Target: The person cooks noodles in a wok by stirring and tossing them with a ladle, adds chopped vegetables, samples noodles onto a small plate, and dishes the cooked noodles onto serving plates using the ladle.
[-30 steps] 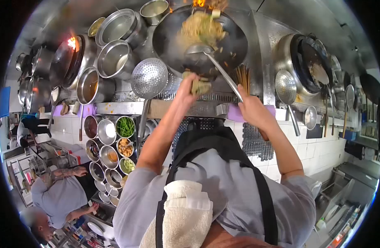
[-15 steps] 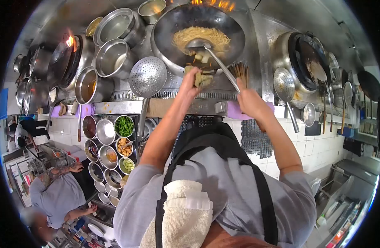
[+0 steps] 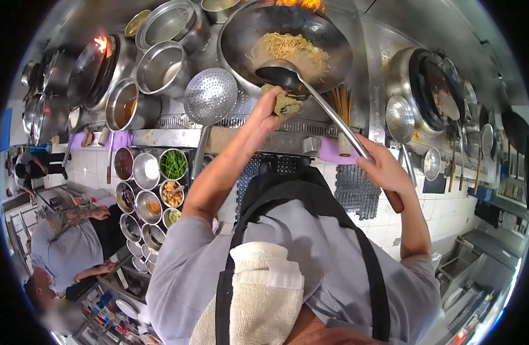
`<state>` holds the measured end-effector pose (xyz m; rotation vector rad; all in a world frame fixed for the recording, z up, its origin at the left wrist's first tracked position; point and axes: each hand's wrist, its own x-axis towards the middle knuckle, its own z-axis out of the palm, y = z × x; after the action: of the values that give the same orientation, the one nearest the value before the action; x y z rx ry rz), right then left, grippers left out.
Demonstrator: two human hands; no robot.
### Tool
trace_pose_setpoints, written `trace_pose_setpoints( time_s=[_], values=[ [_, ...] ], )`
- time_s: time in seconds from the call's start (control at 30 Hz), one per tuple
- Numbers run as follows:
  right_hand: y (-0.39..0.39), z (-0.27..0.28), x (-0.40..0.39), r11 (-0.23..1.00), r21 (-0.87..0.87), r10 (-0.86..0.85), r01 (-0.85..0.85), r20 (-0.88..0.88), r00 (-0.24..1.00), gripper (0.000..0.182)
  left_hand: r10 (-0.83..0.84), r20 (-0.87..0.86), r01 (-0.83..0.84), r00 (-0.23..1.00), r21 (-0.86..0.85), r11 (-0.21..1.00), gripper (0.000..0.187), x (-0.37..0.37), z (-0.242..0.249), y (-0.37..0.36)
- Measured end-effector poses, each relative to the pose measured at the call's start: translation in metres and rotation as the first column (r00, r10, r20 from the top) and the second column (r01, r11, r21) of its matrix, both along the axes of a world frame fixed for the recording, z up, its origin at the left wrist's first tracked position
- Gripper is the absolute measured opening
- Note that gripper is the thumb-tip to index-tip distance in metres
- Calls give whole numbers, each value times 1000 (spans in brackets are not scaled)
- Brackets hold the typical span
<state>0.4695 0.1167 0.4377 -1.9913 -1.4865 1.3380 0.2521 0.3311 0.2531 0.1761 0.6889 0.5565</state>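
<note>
A large dark wok [image 3: 233,49] holds noodles [image 3: 296,50] heaped toward its far side, with steam over them. My left hand [image 3: 267,110] grips a folded greenish cloth [image 3: 288,106] against the wok's near edge. My right hand [image 3: 385,168] is closed round the handle of a metal ladle [image 3: 329,109]. The ladle's bowl is tilted over the near part of the wok, and its wooden grip end sticks out behind my hand. Just right of the wok, a bamboo wok brush [image 3: 341,112] stands beside the ladle handle.
Left of the wok are a perforated skimmer [image 3: 210,96] and several steel pots [image 3: 161,68]. Flames [image 3: 302,4] rise behind the wok. Ingredient bowls [image 3: 173,164] stand lower left, near a co-worker [image 3: 75,247]. A second wok [image 3: 440,86] and another skimmer [image 3: 400,119] are at right.
The ladle has drawn back toward me, out of the noodles, and my right hand has moved down and right. The noodles now lie farther back. My left hand keeps the cloth at the wok's edge.
</note>
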Motion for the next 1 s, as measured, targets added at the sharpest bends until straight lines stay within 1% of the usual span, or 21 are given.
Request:
trace_pose_setpoints(
  time_s=[0.03, 0.07, 0.13, 0.17, 0.23, 0.27, 0.3, 0.37, 0.4, 0.5, 0.53, 0.6, 0.63, 0.67, 0.7, 0.77, 0.8, 0.87, 0.9, 0.97, 1.0],
  values=[
    [-4, -15, 6, 983, 159, 77, -89, 79, 994, 62, -1, -82, 0, 997, -15, 1000, 29, 1, 21, -3],
    [-7, -31, 8, 933, 309, 135, -183, 169, 976, 62, 4, -65, -5, 998, -22, 1000, 31, 2, 14, -1],
    [16, -64, 7, 953, 263, 71, -150, 287, 955, 62, 4, -30, -5, 1000, -27, 1000, 34, 6, -16, 7],
    [29, -78, 3, 962, 246, 32, -123, 345, 938, 63, -12, -29, 13, 1000, 29, 999, 36, 5, -37, 3],
    [49, -94, -12, 974, 223, -44, -42, 369, 928, 63, -47, -25, 50, 999, 146, 988, 39, -8, -84, -18],
    [56, -99, -13, 977, 215, -81, -3, 382, 921, 64, -58, -45, 65, 997, 173, 983, 40, -19, -100, -35],
    [56, -105, -9, 961, 277, -91, -17, 374, 923, 65, -67, -66, 79, 996, 200, 977, 41, -30, -108, -53],
    [46, -114, -7, 923, 382, -98, -47, 353, 931, 67, -56, -92, 75, 994, 223, 972, 40, -47, -97, -83],
    [43, -90, -14, 957, 288, -128, 43, 282, 951, 66, -44, -104, 67, 994, 230, 971, 40, -50, -91, -88],
    [16, -86, 2, 944, 325, -96, 53, 119, 988, 64, -62, -142, 80, 988, 125, 989, 40, -34, -61, -60],
    [9, -68, 1, 968, 228, -113, 106, 19, 993, 62, -57, -145, 73, 988, 106, 992, 36, -23, -53, -40],
    [-6, -30, 4, 994, 104, -37, 35, 13, 999, 62, 9, -114, 3, 993, 104, 995, 24, -3, -18, -18],
    [-6, -21, 7, 999, 54, 6, -7, 13, 1000, 62, -61, 22, 61, 998, 13, 998, 23, -1, -15, -3],
    [-10, -23, 9, 972, 203, 96, -115, 103, 990, 61, -51, -33, 50, 998, -2, 999, 23, 1, -4, -1],
    [-6, -26, 7, 978, 166, 99, -128, 170, 980, 62, -45, -89, 44, 995, -13, 999, 24, 3, 5, 2],
    [11, -37, 0, 987, 100, 92, -128, 306, 947, 62, 19, -65, -20, 998, -8, 1000, 27, 9, -9, 5],
    [23, -50, -3, 989, 115, 49, -91, 323, 945, 63, 47, -50, -48, 998, -6, 999, 29, 13, -22, 5],
    [48, -85, -7, 987, 157, -36, -22, 358, 933, 63, 16, -55, -9, 998, 116, 993, 31, 3, -55, -15],
    [51, -98, -6, 971, 237, -60, -33, 371, 927, 64, 6, -57, 4, 998, 182, 983, 32, -6, -72, -28],
    [52, -117, -6, 921, 386, -104, -57, 383, 918, 64, -68, -65, 79, 996, 187, 979, 37, -30, -106, -58],
    [48, -108, -7, 918, 395, -117, -36, 357, 927, 63, -60, -80, 76, 995, 210, 975, 37, -35, -99, -67]
  ],
)
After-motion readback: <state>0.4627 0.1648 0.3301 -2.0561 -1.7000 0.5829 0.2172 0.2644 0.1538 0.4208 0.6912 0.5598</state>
